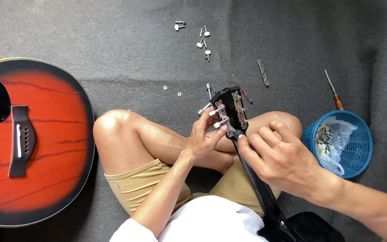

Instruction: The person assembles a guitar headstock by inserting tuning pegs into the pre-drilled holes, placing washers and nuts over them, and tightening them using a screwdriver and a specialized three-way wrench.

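Observation:
I sit cross-legged on a grey carpet with a black guitar neck across my lap. Its headstock points away from me and carries metal tuner plates with white-knobbed pegs. My left hand pinches a white tuning peg knob on the headstock's left side. My right hand wraps around the neck just below the headstock, thumb near the lower tuner plate.
A red-and-black guitar body with a bridge lies at left. Loose white-knobbed tuning pegs, two small washers, a metal tuner strip and screwdrivers lie on the carpet. A blue basket holding a plastic bag of parts sits at right.

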